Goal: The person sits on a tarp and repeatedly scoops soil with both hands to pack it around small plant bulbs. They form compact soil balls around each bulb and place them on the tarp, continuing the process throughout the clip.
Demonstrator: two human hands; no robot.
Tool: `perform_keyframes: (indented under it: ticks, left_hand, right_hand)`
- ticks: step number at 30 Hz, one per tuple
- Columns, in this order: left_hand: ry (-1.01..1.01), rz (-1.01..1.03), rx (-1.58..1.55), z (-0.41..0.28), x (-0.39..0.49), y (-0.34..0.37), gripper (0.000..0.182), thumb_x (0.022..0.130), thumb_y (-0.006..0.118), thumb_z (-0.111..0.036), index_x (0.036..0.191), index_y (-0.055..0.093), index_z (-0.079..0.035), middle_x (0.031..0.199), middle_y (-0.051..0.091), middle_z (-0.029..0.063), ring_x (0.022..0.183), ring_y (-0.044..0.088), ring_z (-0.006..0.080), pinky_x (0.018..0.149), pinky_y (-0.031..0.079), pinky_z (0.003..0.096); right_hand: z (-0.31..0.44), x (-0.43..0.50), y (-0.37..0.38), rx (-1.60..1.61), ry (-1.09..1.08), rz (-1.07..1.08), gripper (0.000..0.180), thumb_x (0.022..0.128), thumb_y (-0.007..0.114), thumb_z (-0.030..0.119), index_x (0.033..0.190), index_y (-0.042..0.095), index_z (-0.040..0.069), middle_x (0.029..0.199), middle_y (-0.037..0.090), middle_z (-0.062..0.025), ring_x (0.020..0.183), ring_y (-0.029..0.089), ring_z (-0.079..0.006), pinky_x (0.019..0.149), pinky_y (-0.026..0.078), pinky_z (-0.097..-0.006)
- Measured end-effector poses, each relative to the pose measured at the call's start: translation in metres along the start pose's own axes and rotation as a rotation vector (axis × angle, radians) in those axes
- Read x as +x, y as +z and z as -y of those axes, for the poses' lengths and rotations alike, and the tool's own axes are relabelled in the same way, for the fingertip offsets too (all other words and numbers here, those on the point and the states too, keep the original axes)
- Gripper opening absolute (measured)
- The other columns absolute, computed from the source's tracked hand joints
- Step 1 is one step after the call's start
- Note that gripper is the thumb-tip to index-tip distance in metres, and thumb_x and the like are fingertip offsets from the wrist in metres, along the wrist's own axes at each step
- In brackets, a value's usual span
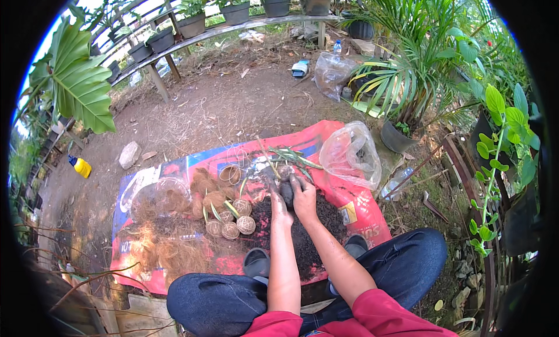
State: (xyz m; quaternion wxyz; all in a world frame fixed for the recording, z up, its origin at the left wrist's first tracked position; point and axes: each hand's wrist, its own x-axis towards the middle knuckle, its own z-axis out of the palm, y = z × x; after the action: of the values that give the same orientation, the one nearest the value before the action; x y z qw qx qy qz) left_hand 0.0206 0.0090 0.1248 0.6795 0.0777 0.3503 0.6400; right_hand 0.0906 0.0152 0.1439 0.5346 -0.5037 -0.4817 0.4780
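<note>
My left hand (279, 205) and my right hand (304, 197) meet around a dark lump of soil (286, 193), fingers soiled. Just beyond them a thin stick (266, 155) points away, close to a few long green leaf cuttings (295, 155). Under my wrists spreads a heap of black soil (319, 234). To the left sit several twine-wrapped fibre balls (246, 224), some with a green leaf piece sticking out. Behind these are brown clumps of coconut fibre (204, 179) and a loop of pale twine (230, 174).
A red and blue plastic sheet (362, 214) covers the ground, with loose fibre (161, 249) at its left. A clear plastic bag (351, 155) lies at the right, near a potted palm (395, 136). Farther off are a stone (130, 155), a yellow bottle (82, 167) and a plant bench (244, 23).
</note>
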Motion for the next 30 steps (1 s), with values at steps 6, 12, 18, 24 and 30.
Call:
perform_keyframes:
  ticks: [6,12,18,24,30]
  left_hand:
    - [-0.056,0.385,-0.948,0.018,-0.008,-0.002,0.057,0.09,0.043,-0.059,0.117,0.052,-0.01,0.111,0.058,0.0063,0.102,0.056,0.0223,0.088,0.046,0.038]
    - [0.063,0.07,-0.13,0.011,0.012,-0.025,0.052,0.094,0.04,-0.054,0.113,0.054,-0.008,0.106,0.059,0.007,0.1,0.057,0.0204,0.087,0.047,0.0344]
    - [0.038,0.067,-0.041,0.011,0.009,-0.013,0.048,0.094,0.044,-0.049,0.112,0.057,-0.007,0.108,0.06,0.0056,0.099,0.057,0.0198,0.087,0.046,0.0311]
    - [0.075,0.173,0.025,-0.005,0.005,-0.027,0.045,0.09,0.057,-0.021,0.126,0.046,0.003,0.128,0.051,0.0168,0.12,0.048,0.0275,0.102,0.039,0.0345]
    - [0.206,0.491,-0.414,0.009,0.018,-0.049,0.053,0.087,0.053,-0.003,0.135,0.033,0.006,0.142,0.034,0.0226,0.136,0.029,0.0277,0.113,0.027,0.0364]
  right_hand:
    - [0.0,-0.009,0.0,-0.586,-0.737,0.098,0.024,0.083,0.06,0.021,0.105,0.067,0.013,0.111,0.063,-0.0051,0.114,0.053,-0.0285,0.101,0.028,-0.0512]
    - [-0.007,-0.01,-0.003,-0.571,-0.797,0.018,0.012,0.078,0.061,0.014,0.087,0.066,0.008,0.097,0.066,-0.0066,0.103,0.059,-0.0265,0.089,0.04,-0.0425]
    - [-0.022,0.004,-0.006,-0.214,-0.455,-0.159,0.016,0.085,0.056,0.012,0.086,0.065,-0.001,0.09,0.066,-0.013,0.084,0.063,-0.0277,0.077,0.046,-0.034]
    - [-0.03,0.028,-0.014,1.107,0.304,-0.263,0.026,0.093,0.048,0.03,0.101,0.059,0.007,0.096,0.065,-0.0087,0.085,0.064,-0.0222,0.079,0.052,-0.0369]
    - [-0.018,0.022,-0.015,1.161,0.343,-0.202,0.026,0.091,0.05,0.03,0.104,0.058,0.009,0.099,0.065,-0.0072,0.091,0.064,-0.0222,0.083,0.051,-0.0387]
